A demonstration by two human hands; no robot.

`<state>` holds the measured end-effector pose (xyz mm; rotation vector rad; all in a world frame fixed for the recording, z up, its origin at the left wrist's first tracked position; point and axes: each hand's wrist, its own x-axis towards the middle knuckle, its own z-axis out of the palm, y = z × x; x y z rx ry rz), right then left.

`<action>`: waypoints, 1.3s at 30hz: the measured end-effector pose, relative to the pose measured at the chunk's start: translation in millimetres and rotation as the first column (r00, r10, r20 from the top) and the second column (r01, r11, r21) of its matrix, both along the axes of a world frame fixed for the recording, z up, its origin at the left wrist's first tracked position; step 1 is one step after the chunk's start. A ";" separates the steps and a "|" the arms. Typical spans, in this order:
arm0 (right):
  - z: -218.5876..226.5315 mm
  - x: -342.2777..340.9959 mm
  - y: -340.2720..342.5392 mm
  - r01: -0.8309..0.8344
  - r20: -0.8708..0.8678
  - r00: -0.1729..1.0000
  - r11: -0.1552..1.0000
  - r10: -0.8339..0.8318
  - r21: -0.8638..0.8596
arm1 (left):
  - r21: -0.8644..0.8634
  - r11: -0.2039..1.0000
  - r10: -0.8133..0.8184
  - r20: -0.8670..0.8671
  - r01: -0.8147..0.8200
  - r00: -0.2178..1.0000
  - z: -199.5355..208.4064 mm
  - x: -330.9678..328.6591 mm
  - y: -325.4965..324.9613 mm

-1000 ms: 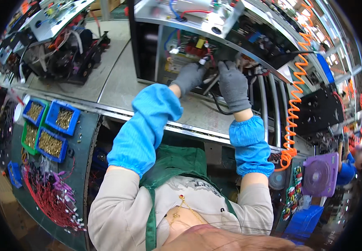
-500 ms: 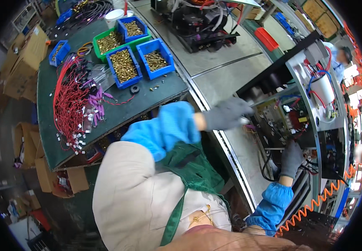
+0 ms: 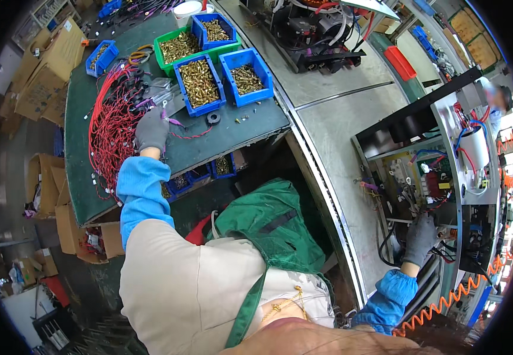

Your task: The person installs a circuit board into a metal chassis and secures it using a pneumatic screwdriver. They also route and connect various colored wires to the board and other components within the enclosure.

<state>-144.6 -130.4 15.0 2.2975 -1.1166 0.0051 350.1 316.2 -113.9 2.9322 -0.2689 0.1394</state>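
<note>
The gloved left hand (image 3: 151, 128) is at the red wire bundle (image 3: 113, 121) on the green worktop (image 3: 227, 131); the right hand (image 3: 421, 238) reaches into the metal chassis (image 3: 487, 196). I cannot tell how closed either is.

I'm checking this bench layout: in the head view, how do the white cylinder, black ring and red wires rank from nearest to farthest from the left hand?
1. Red wires: right by the left hand, mostly on its left.
2. Black ring: on the green bench, to the hand's right.
3. White cylinder: far right, at the metal unit.
</note>
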 end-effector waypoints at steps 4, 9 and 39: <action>-0.8 -2.0 -2.4 -0.035 0.034 0.999 0.999 0.035 0.010 | -0.296 0.955 0.006 0.117 0.029 0.993 -23.0 17.0 4.5; -1.8 -3.4 -1.2 -0.032 0.034 0.999 0.999 0.032 0.002 | -0.206 0.939 -0.173 0.411 0.276 0.895 -2.1 -6.9 -28.3; -10.2 -25.6 53.8 -0.505 0.769 0.633 0.706 -0.087 0.496 | -0.289 0.860 -0.275 0.431 0.420 0.859 42.6 -43.1 -77.1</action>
